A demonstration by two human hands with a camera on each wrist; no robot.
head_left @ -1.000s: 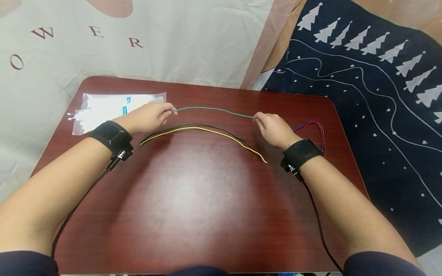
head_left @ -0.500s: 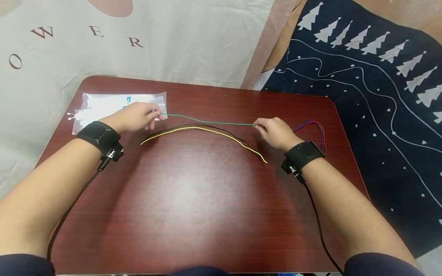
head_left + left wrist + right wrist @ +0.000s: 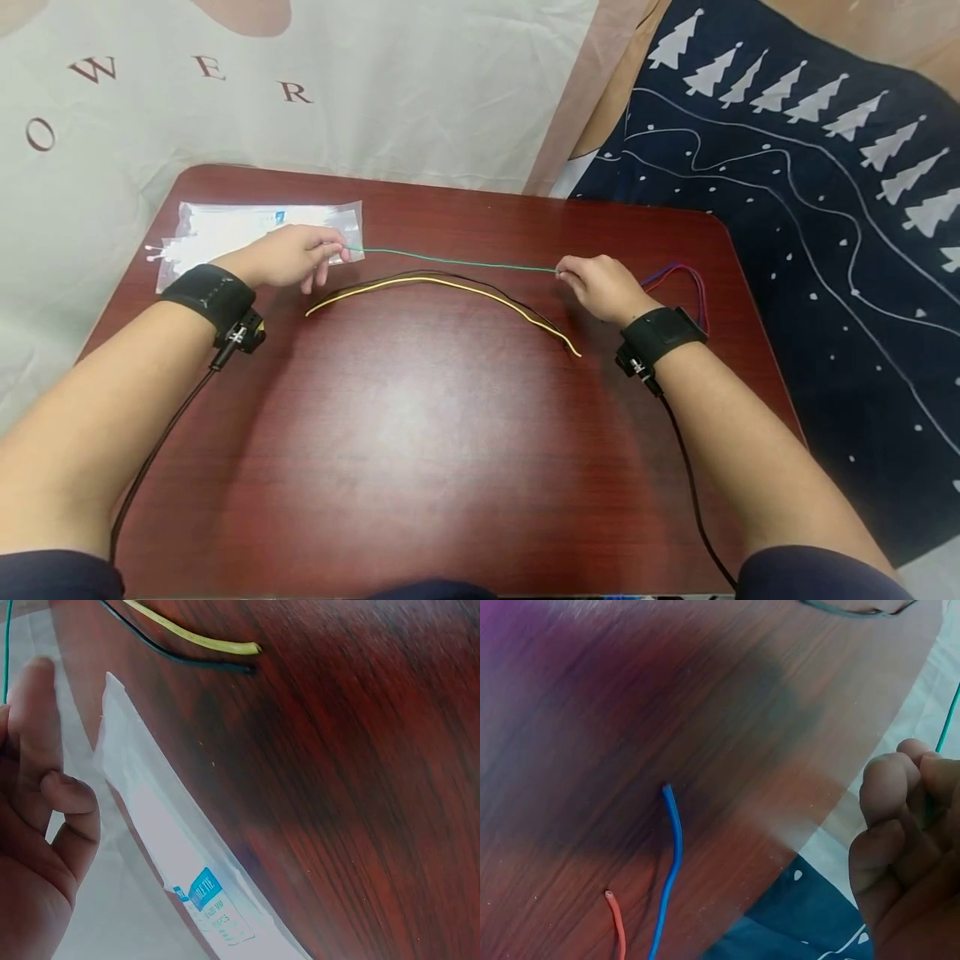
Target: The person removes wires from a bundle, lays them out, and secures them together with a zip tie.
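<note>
A thin green wire [image 3: 457,263] runs nearly straight between both hands, above the table. My left hand [image 3: 288,254] pinches its left end over the corner of a clear plastic bag of white cable ties [image 3: 206,246]. The right end is pinched between thumb and fingers of my right hand [image 3: 600,287]. Below the green wire, a yellow wire [image 3: 480,289] and a black wire [image 3: 172,656] lie side by side in an arc on the table. Near my right hand lie a red wire [image 3: 617,919] and a blue wire [image 3: 676,840], partly hidden by the wrist in the head view.
The reddish-brown table [image 3: 420,467] has a white printed curtain [image 3: 420,92] behind it. A dark blue cloth with white trees [image 3: 780,192] hangs at the right. Black cables trail from the bands on both wrists.
My left hand has moved left and my right hand slightly down, both still holding the green wire, which is lower and straighter. In the last half second they barely moved.
</note>
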